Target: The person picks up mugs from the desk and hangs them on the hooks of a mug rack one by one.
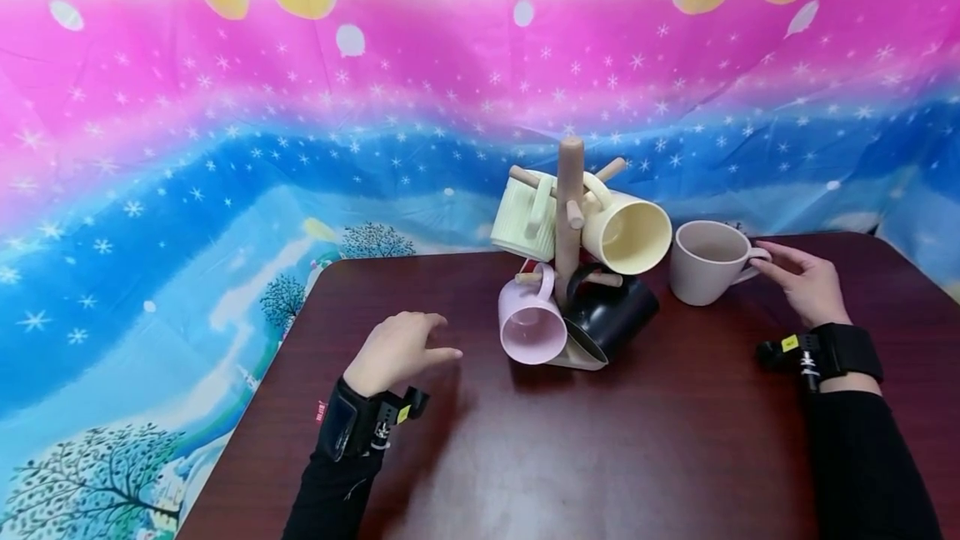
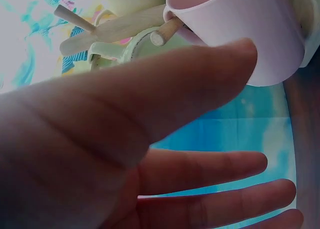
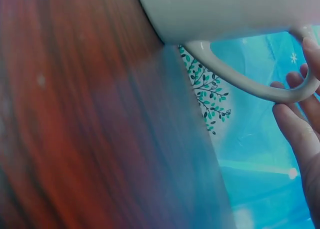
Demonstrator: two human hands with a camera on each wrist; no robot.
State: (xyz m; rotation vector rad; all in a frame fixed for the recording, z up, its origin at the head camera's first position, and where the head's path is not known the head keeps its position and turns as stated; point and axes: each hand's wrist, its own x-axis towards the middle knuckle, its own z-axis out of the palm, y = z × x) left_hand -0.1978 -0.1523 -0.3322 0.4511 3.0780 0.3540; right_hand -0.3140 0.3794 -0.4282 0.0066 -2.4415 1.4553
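Note:
A greyish-beige mug (image 1: 701, 273) stands upright at the right of the wooden mug tree (image 1: 570, 215). My right hand (image 1: 813, 286) pinches its handle (image 3: 250, 84) between thumb and fingers. To the left of the tree, my left hand (image 1: 397, 348) hovers over the table with fingers apart and nothing in them. Closest to it hangs a pink mug (image 1: 534, 327), which also shows beyond the thumb in the left wrist view. A black mug (image 1: 615, 315) hangs low on the tree's right side. Above are a pale green ribbed mug (image 1: 521, 219) and a cream-yellow mug (image 1: 633, 232).
The dark reddish-brown table (image 1: 525, 457) extends in front of the tree and to both sides. Right behind its far edge hangs a colourful printed cloth (image 1: 420, 148) with snowflakes and trees. A bare peg (image 1: 575, 215) points forward from the tree's post.

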